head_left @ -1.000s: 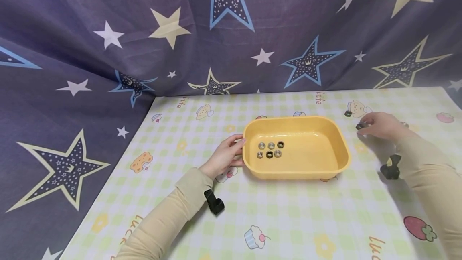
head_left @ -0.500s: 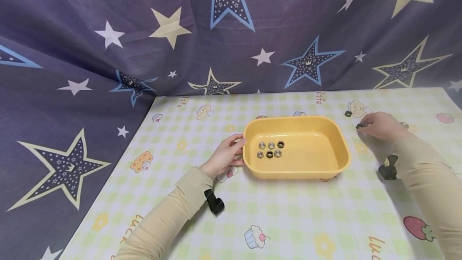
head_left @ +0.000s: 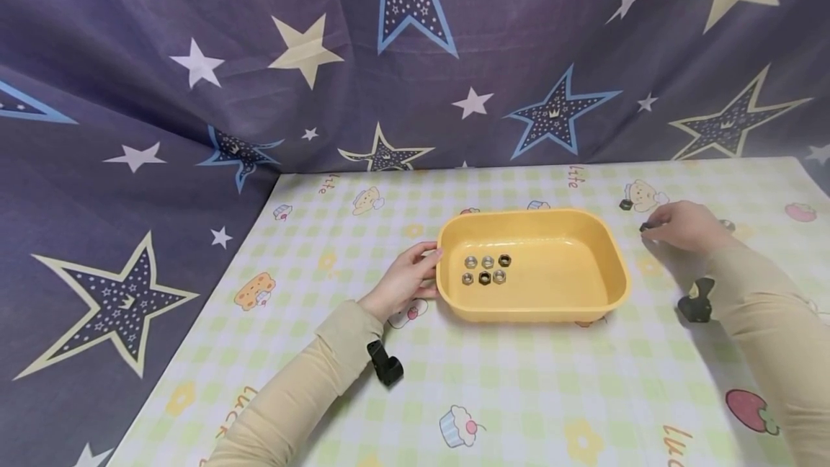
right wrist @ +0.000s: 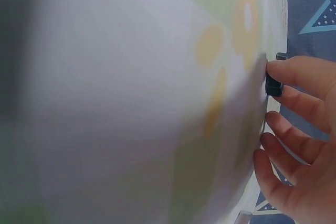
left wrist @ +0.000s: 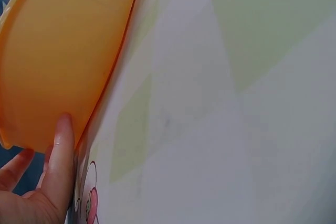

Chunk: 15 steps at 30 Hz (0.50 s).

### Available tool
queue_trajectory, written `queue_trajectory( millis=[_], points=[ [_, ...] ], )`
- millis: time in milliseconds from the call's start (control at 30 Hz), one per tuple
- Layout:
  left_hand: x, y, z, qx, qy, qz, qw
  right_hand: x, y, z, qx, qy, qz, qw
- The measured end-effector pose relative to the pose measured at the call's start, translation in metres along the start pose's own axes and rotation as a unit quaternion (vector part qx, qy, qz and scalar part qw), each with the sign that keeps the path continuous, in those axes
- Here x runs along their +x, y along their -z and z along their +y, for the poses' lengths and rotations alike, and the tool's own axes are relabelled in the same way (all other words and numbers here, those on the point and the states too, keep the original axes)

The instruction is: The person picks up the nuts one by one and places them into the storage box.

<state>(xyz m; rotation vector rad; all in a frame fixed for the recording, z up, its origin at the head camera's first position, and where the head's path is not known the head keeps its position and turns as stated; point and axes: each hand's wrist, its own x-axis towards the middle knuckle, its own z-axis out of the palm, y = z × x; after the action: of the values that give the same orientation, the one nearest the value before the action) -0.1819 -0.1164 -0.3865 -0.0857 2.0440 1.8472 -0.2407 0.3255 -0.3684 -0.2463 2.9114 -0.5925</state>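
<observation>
My left hand [head_left: 403, 279] rests against the left end of the yellow plastic basin [head_left: 533, 313], thumb and fingertips touching its outer wall. In the left wrist view the thumb lies straight along the basin wall [left wrist: 58, 66]. Inside the basin, several hex nuts [head_left: 488, 262], silver and black, lie in two short rows toward the left. My right hand [head_left: 689, 226] is on the tablecloth right of the basin and pinches a black nut [right wrist: 274, 86] between thumb and index finger. Its other fingers are spread and loosely bent. A second black nut [head_left: 625, 204] lies just beyond it.
A silver nut [head_left: 728, 224] shows partly behind the right hand. The table has a green and white checked cloth [head_left: 532, 380]. A dark curtain [head_left: 415, 92] with stars hangs behind the table and along its left side. Black wrist mounts [head_left: 385, 364] sit at both cuffs.
Almost nothing differs. The right wrist has shifted slightly left while its fingers stay at the black nut. The left hand and basin hold still.
</observation>
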Motion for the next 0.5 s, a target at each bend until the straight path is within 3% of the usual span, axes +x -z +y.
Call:
queue_trajectory(
  millis=[500],
  points=[
    [-0.0021,0.0001,0.0009,0.0,0.0,-0.001,1.0,-0.001,0.0018,0.0003,0.012,-0.01,0.011,1.0]
  ],
)
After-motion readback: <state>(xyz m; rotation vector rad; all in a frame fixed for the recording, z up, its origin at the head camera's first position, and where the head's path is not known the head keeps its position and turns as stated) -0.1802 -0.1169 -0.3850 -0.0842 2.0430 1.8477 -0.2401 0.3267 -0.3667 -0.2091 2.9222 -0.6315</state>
